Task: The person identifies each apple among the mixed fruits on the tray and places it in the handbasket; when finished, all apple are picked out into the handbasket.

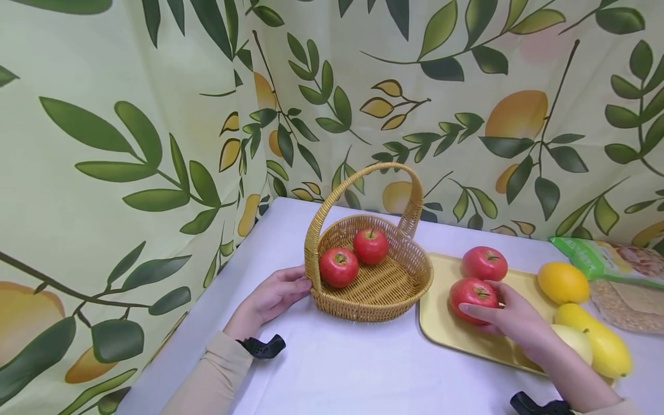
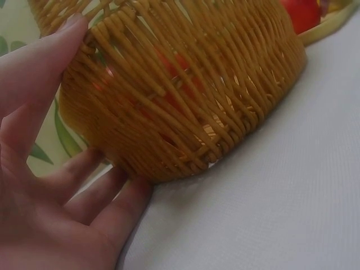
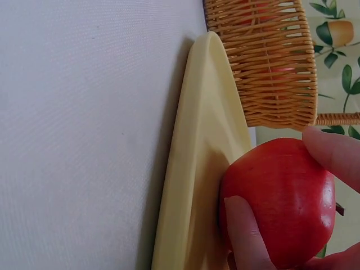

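Note:
On the left stands a wicker basket (image 1: 363, 305) with a tall arched handle, and two red apples (image 1: 339, 267) (image 1: 370, 246) lie inside it. My left hand (image 1: 275, 294) rests against the basket's left side. In the left wrist view its thumb touches the upper weave and its fairly straight fingers (image 2: 121, 208) touch near the base. My right hand (image 1: 510, 314) grips a red apple (image 1: 473, 300) over the yellow tray (image 1: 441, 328), thumb and fingers around its sides. Another red apple (image 1: 485, 263) sits just behind it on the tray.
On the tray's right are an orange (image 1: 562, 282), a long yellow fruit (image 1: 596, 340) and a pale round fruit (image 1: 573, 341), partly behind the right forearm. A green food packet (image 1: 607, 259) lies at the back right. Leaf-patterned cloth (image 1: 321, 115) hangs behind the white table (image 1: 337, 369).

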A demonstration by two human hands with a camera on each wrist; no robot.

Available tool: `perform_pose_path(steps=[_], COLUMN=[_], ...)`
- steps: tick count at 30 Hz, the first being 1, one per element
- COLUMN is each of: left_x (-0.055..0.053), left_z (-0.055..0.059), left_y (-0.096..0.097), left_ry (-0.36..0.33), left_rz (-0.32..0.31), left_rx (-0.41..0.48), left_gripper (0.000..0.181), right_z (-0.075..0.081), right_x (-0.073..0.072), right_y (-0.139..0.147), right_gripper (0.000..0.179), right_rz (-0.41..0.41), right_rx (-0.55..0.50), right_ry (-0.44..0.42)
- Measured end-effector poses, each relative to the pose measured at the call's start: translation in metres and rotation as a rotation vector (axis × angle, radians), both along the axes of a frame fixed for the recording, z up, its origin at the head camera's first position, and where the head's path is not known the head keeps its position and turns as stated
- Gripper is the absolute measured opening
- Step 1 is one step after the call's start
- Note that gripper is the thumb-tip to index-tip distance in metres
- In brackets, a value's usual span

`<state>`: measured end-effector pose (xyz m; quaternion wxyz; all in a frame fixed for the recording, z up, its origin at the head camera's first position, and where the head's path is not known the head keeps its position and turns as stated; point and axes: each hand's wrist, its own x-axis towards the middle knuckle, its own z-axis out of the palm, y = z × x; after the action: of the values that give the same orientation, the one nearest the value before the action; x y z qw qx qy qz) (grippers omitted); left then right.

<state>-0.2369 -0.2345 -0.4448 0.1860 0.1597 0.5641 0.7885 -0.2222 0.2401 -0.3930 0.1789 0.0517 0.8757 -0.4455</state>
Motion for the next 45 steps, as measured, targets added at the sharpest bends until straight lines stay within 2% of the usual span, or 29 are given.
perform_pose_path(steps=[8, 14, 28, 32, 38, 45], left_x=[0.002, 0.002, 0.004, 0.003, 0.002, 0.0], left_z=[0.0, -0.002, -0.003, -0.004, -0.005, -0.002], left_y=[0.001, 0.002, 0.001, 0.002, 0.003, 0.002], left_ry=[-0.005, 0.002, -0.002, 0.003, 0.009, 0.023], left_rz=[0.009, 0.01, -0.003, -0.01, -0.007, -0.006], left_rx=[0.007, 0.027, 0.027, 0.033, 0.041, 0.033], left_gripper=[0.038, 0.038, 0.04, 0.04, 0.04, 0.04], right_z=[-0.003, -0.003, -0.007, -0.008, -0.008, -0.01], right_x=[-0.001, -0.004, -0.006, -0.008, -0.01, -0.013], right_y=[-0.005, -0.008, -0.012, -0.014, -0.013, -0.012], right_gripper=[0.109, 0.113, 0.116, 0.118, 0.113, 0.109], right_rz=[-0.016, -0.017, -0.048, -0.065, -0.06, -0.056], right_rx=[-0.028, 0.007, -0.051, -0.036, -0.021, -0.075], right_ry=[0.004, 0.024, -0.002, -0.01, 0.016, 0.034])
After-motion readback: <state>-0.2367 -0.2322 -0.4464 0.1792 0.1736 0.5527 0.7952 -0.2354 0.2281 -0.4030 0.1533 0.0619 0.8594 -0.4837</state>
